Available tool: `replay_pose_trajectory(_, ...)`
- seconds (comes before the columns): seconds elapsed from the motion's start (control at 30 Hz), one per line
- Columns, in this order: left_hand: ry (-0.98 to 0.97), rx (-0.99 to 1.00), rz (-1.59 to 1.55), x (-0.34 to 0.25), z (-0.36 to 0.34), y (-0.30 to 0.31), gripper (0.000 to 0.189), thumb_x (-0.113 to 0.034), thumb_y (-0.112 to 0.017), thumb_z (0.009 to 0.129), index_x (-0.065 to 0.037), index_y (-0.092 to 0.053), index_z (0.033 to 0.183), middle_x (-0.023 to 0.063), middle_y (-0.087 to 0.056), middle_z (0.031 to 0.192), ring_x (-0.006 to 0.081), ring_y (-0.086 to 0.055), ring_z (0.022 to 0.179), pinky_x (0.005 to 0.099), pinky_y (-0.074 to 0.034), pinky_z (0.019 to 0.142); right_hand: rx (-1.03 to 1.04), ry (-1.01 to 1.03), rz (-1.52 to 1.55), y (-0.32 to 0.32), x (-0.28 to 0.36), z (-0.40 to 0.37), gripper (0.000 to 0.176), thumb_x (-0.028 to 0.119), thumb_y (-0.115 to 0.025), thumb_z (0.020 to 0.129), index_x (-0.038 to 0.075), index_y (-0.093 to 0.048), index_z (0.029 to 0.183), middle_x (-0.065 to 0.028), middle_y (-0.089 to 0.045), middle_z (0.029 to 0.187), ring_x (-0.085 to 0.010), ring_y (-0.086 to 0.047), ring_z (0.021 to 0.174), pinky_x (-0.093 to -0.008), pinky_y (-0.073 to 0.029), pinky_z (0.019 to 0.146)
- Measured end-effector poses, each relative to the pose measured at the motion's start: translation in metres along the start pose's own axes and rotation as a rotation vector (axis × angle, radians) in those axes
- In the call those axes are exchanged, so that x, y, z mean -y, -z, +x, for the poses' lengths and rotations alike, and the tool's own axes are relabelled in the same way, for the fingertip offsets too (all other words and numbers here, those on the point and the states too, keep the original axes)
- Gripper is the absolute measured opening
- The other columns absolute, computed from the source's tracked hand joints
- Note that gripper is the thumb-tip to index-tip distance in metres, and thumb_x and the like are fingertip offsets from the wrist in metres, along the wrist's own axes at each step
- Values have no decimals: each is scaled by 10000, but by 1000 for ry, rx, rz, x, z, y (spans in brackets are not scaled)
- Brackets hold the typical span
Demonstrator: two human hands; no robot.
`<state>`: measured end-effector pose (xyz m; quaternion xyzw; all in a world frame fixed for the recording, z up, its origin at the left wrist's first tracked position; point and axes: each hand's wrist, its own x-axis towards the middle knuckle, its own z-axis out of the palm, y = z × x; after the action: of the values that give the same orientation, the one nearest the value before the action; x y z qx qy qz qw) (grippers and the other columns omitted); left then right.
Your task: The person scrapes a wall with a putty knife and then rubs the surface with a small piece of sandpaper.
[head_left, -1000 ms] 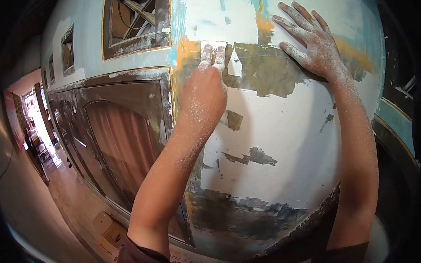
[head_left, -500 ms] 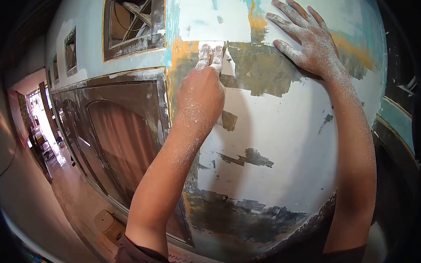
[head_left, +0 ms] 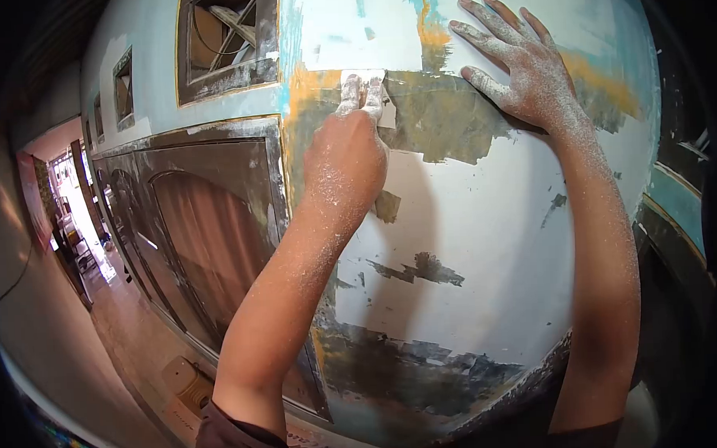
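Scraper (head_left: 364, 75): putty-caked blade lies flat on the wall (head_left: 469, 220), at the top edge of a dark bare patch (head_left: 441, 114) where it meets white filler. Handle is hidden inside the grip.

Left hand (head_left: 347, 157): grip closed around the scraper. Two fingers (head_left: 348, 94) stretch up the back of the blade and press it to the wall, the rest are curled. Back of hand faces the camera, wrist straight. Forearm rises steeply from lower left, dusted white.

Right hand (head_left: 531, 76): holds nothing. Open flat, fingers splayed and pointing up-left, palm on the wall. It sits right of the grip at about the same height, clear of the blade, thumb on the blade side. Arm nearly straight, coming up from bottom right.

Just left of the grip: orange streak (head_left: 310, 87) along the wall's corner.

Below the grip: small dark chip (head_left: 387, 206), then a ragged grey one (head_left: 423, 267), then a broad dark band (head_left: 411, 368) near the wall's base.

Left of and below the grip: brown panelled door (head_left: 209, 237).

Above-left of the grip: framed vent opening (head_left: 226, 39).

Far lower left: corridor floor (head_left: 133, 334).
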<state>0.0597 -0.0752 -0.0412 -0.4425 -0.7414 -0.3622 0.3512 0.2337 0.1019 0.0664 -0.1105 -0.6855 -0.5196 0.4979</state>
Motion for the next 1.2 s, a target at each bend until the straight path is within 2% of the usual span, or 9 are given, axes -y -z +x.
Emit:
replay_pose_trajectory(0.1,-89,-88,-17,2,-9,-7,185,-44,-562,896,49,-717,936,305,-696,979,484,-705,968,559,-569,853,-11,4,5,0,0,0,548,519,-598,990,372,-529,1513,95,-368,1665,-193,-316,1543,-468,-187,1316)
replay_pose_trajectory(0.13,-34,-11,6,-3,-11,-5,186,-47,-561,905,51,-717,931,297,-695,993,481,-704,986,554,-572,857,-6,-1,6,1,-1,0,549,519,-601,988,372,-530,1512,94,-368,1665,-193,-316,1543,-466,-187,1316)
replay_pose_trajectory(0.23,9,15,-30,-14,-3,3,194,-53,-559,915,61,-715,938,297,-698,980,481,-709,976,550,-578,851,-13,-5,6,-1,0,0,550,519,-603,987,374,-528,1512,93,-368,1665,-191,-315,1543,-464,-188,1316)
replay_pose_trajectory(0.47,32,45,-24,-22,-3,6,186,-36,-571,912,64,-723,954,294,-709,947,474,-724,945,534,-594,819,13,-30,-14,0,2,0,542,542,-584,993,384,-530,1508,97,-365,1666,-180,-315,1543,-458,-182,1320)
replay_pose_trajectory(0.93,27,109,-4,-36,-9,11,195,-28,-566,931,52,-728,1003,291,-710,978,470,-723,983,531,-597,844,-20,-12,16,1,1,-1,546,539,-596,983,377,-541,1501,96,-376,1660,-191,-323,1539,-461,-187,1318)
replay_pose_trajectory(1.03,-20,59,-54,-39,-1,9,193,-35,-570,932,62,-723,998,288,-712,976,465,-726,979,528,-599,838,-4,-31,24,1,2,-1,544,530,-604,983,372,-545,1499,94,-382,1657,-194,-326,1537,-459,-189,1318)
replay_pose_trajectory(1.1,15,105,-46,-40,-4,9,179,-43,-579,932,62,-717,975,282,-714,966,463,-729,967,525,-600,833,-24,-8,26,1,1,-1,543,525,-607,983,371,-545,1500,97,-378,1659,-192,-325,1537,-465,-190,1317)
replay_pose_trajectory(1.2,-24,34,-30,-40,-11,3,171,-52,-593,930,56,-722,962,281,-712,985,458,-732,958,513,-607,816,-7,-18,26,3,2,-1,549,516,-612,980,369,-541,1505,93,-378,1660,-195,-325,1538,-471,-199,1312)
